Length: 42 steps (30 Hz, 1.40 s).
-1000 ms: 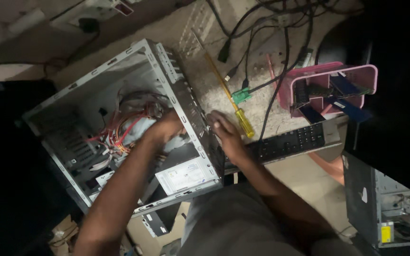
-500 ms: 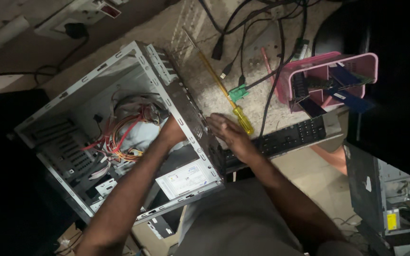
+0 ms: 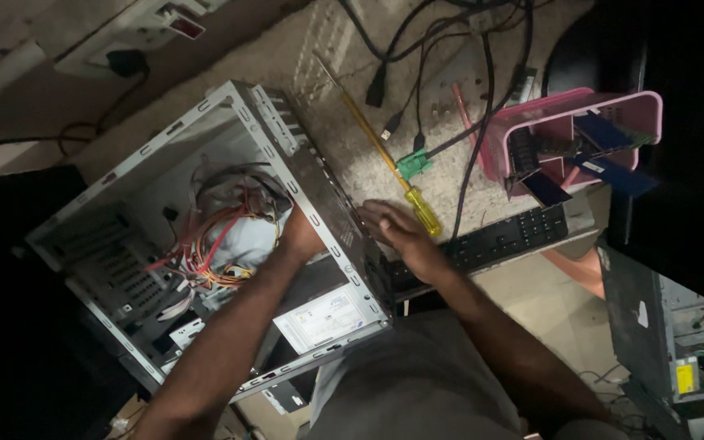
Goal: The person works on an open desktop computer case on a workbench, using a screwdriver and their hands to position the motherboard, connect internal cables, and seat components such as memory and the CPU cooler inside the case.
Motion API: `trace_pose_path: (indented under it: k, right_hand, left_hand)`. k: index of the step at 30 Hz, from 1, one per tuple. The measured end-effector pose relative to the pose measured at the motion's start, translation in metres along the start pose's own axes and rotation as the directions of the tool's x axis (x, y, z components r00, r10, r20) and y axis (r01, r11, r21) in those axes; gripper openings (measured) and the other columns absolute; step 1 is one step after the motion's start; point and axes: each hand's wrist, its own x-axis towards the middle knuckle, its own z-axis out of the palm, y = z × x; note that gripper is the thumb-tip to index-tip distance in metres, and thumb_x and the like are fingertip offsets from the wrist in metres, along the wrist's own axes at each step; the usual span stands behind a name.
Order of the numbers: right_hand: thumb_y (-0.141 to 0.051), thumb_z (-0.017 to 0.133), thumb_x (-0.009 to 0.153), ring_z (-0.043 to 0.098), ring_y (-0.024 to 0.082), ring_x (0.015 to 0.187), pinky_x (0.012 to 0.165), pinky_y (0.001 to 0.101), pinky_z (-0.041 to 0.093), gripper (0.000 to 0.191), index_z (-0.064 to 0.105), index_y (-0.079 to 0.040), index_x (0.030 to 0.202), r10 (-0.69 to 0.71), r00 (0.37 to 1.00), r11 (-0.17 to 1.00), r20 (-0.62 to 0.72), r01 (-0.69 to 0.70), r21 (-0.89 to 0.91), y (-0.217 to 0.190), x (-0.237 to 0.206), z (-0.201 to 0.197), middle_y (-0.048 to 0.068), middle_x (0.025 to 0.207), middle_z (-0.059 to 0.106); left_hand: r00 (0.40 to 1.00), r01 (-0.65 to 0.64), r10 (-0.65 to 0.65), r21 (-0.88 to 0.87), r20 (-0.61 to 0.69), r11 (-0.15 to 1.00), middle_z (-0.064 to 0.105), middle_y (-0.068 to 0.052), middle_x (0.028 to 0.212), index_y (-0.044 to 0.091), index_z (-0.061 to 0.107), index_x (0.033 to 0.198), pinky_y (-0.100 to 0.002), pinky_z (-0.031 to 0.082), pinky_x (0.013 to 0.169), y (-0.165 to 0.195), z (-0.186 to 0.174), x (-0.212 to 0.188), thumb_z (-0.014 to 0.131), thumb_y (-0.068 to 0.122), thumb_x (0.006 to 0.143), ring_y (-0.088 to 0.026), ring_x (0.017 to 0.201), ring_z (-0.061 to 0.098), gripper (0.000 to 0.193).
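Note:
An open grey computer case (image 3: 205, 122) lies on its side on the carpet. My left hand (image 3: 299, 236) is inside it, pressed against the inner face of the rear wall beside a bundle of red, yellow and orange cables (image 3: 209, 240). Its fingertips are hidden. My right hand (image 3: 393, 228) lies outside the same wall, with its fingers spread against the panel and nothing in them. A long screwdriver with a yellow handle (image 3: 424, 213) lies on the carpet just right of that hand.
A power supply with a white label (image 3: 327, 314) sits in the case's near corner. A black keyboard (image 3: 507, 236), a green connector (image 3: 411, 163), black cables (image 3: 482, 73) and a pink tray of parts (image 3: 653, 106) lie to the right. Another case (image 3: 678, 342) stands at lower right, a power strip (image 3: 156, 33) at the top.
My left hand has shifted from the cable bundle towards the rear wall of the case. My right hand has stayed by the screwdriver handle.

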Motion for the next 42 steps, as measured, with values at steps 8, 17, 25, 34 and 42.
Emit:
trace_pose_path:
  k: [8,17,25,34,42]
  right_hand:
    - [-0.032,0.049,0.107,0.045,0.029,0.148,0.123,0.0404,0.033,0.061,0.036,0.005,0.154,-0.039,0.999,0.983,0.024,0.043,-0.178,-0.003,-0.005,-0.001,0.020,0.156,0.048]
    - [-0.035,0.050,0.106,0.048,0.026,0.145,0.121,0.0371,0.037,0.058,0.040,-0.002,0.153,-0.004,1.000,0.977,-0.009,0.002,-0.213,-0.005,0.000,0.001,0.016,0.153,0.052]
    - [-0.039,0.049,0.107,0.046,0.029,0.148,0.123,0.0392,0.034,0.057,0.048,-0.003,0.151,-0.249,0.964,0.777,-0.097,0.139,-0.614,0.001,0.030,0.017,0.017,0.157,0.051]
    - [-0.039,0.057,0.103,0.028,0.033,0.155,0.125,0.0425,0.022,0.069,0.036,-0.002,0.158,-0.217,0.975,0.747,0.041,0.193,-0.637,-0.010,0.077,0.021,0.021,0.166,0.033]
    - [-0.044,0.051,0.105,0.036,0.029,0.156,0.126,0.0397,0.026,0.065,0.042,-0.005,0.156,-0.142,0.989,0.806,0.047,0.143,-0.574,-0.038,0.085,0.018,0.017,0.165,0.043]
  left_hand:
    - [0.977,0.062,-0.004,-0.264,0.215,0.963,0.073,-0.016,0.107,0.005,0.073,0.111,-0.042,0.056,0.089,-0.039,0.022,-0.005,0.067,0.017,0.091,-0.031,0.102,0.070,0.024]
    - [0.955,0.288,-0.267,-0.184,0.126,0.940,0.072,-0.017,0.103,0.004,0.071,0.108,-0.042,0.056,0.088,-0.014,0.013,-0.006,0.076,0.025,0.086,-0.035,0.099,0.070,0.031]
    - [0.965,0.210,-0.254,-0.383,-0.067,0.900,0.072,-0.022,0.112,-0.002,0.067,0.115,-0.044,0.054,0.091,-0.017,-0.026,0.004,0.067,0.016,0.091,-0.037,0.107,0.068,0.030]
    - [0.889,0.244,-0.426,-0.613,-0.168,0.751,0.073,-0.019,0.109,-0.002,0.064,0.119,-0.040,0.054,0.088,-0.015,-0.056,0.012,0.069,0.012,0.089,-0.021,0.102,0.068,0.034]
    - [0.908,0.203,-0.342,-0.457,-0.244,0.866,0.075,-0.019,0.100,-0.002,0.069,0.106,-0.040,0.056,0.087,-0.020,-0.059,0.024,0.066,0.005,0.086,-0.029,0.098,0.073,0.021]
